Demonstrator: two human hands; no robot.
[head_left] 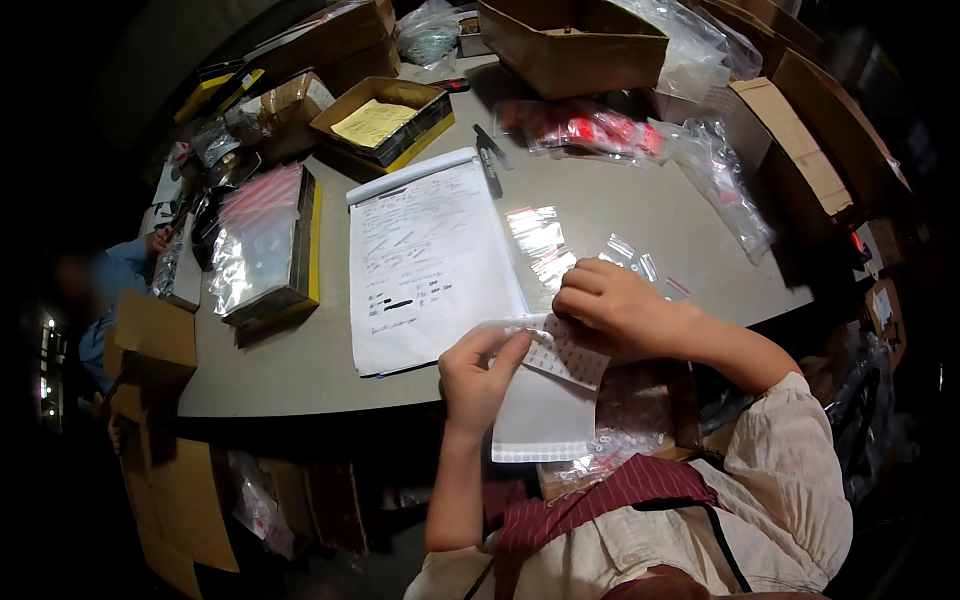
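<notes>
Just past the table's near edge, a sheet of small round white stickers hangs with its upper part folded over. My left hand grips this sheet by its left side, thumb on top. At the sheet's upper right corner is my right hand, its fingers curled and pinched; whatever sits between the fingertips is hidden. Right beyond that hand lie small clear zip bags, and more little bags with red seals holding small white pieces. Below the sheet, an open box contains plastic bags and small white rings.
A handwritten notepad and a black marker lie mid-table. At left stands a box of zip bags; behind is a box with yellow paper. Bags of red items and cardboard boxes line the back. Another person sits far left.
</notes>
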